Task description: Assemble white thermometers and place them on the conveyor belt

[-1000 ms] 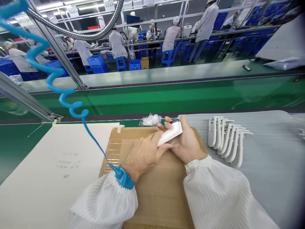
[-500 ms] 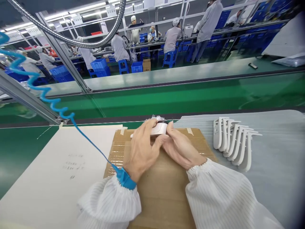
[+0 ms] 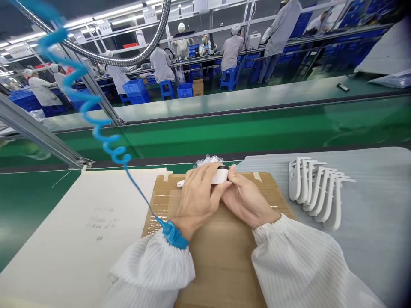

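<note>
— Both hands on! The left hand [image 3: 198, 194] wraps its grip over the white piece [image 3: 220, 176], fingers closed across the top.
— And the right hand [image 3: 246, 200]?
— Grip closed at the dark end! The piece sits over the far part of the cardboard [image 3: 221, 265]; whether they touch, I can't tell.
— Right of that, white brackets [image 3: 317, 188] line up on a grey sheet [image 3: 379, 209]!

I count one left hand [image 3: 199, 194], one right hand [image 3: 248, 203]; one white part [image 3: 220, 176] held; about seven white brackets [image 3: 316, 192] — they overlap, so roughly; one cardboard sheet [image 3: 221, 256] bearing two tape strips [image 3: 257, 176]; one blue wrist strap [image 3: 175, 236]; one coiled cord [image 3: 111, 139].
</note>
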### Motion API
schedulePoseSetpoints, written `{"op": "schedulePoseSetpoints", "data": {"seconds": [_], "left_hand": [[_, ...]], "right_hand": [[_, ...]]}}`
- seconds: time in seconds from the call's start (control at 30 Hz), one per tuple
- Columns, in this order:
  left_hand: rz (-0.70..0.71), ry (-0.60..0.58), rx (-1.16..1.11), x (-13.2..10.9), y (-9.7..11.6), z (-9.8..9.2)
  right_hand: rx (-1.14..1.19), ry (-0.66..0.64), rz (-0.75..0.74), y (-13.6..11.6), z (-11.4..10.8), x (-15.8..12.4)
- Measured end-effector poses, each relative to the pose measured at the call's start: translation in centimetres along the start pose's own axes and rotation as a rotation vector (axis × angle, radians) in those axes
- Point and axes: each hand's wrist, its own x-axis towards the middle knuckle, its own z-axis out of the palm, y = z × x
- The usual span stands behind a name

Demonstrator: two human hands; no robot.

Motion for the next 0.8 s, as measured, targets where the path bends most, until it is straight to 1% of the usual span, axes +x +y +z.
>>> {"op": "schedulePoseSetpoints", "data": {"seconds": [0.07, 0.13, 0.2, 0.23, 0.27, 0.33, 0.43, 0.5, 0.57, 0.63, 0.67, 0.73, 0.77, 0.8], "left_hand": [[-0.009, -0.041, -0.001, -0.1, -1.1, -0.3], [-0.052, -0.023, 0.014, -0.2, -1.9, -0.8], [-0.117, -0.013, -0.021, -0.2, -2.1, -1.2], [-0.170, -0.027, -0.063, -0.2, -2.0, -1.3], [-0.243, -0.049, -0.117, -0.1, -1.8, -1.4], [-0.438, -0.103, -0.256, 0.0, -1.3, -1.2], [-0.738, -0.179, -0.538, 0.4, -0.8, -0.8], [-0.880, -0.203, -0.718, 0.7, -0.7, -0.7], [-0.970, -0.198, -0.820, 1.0, -0.7, -0.9], [-0.981, -0.204, -0.864, 1.2, -0.6, -1.3], [-0.953, -0.223, -0.878, 1.2, -0.5, -1.5], [-0.832, -0.312, -0.889, 1.1, -0.4, -1.8], [-0.760, -0.349, -0.857, 0.9, -0.4, -1.9], [-0.686, -0.360, -0.783, 0.7, -0.4, -1.9]], "right_hand": [[0.020, 0.002, 0.012, -0.4, -0.3, 0.2], [0.063, 0.033, -0.019, -0.9, -0.6, 0.4], [0.085, 0.065, -0.058, -1.3, -0.9, 0.5], [0.079, 0.070, -0.064, -1.4, -0.9, 0.5], [0.065, 0.067, -0.058, -1.4, -1.0, 0.6], [0.042, 0.059, -0.036, -1.2, -0.9, 0.5], [0.037, 0.055, -0.039, -0.9, -0.7, 0.4], [0.021, 0.042, -0.054, -0.7, -0.6, 0.3], [0.001, 0.023, -0.063, -0.6, -0.5, 0.2], [-0.004, 0.010, -0.072, -0.6, -0.5, 0.2], [-0.003, 0.007, -0.076, -0.7, -0.5, 0.2], [-0.002, 0.015, -0.069, -0.8, -0.5, 0.1], [0.004, 0.032, -0.057, -0.8, -0.6, 0.1], [0.020, 0.052, -0.044, -0.9, -0.6, 0.2]]}}
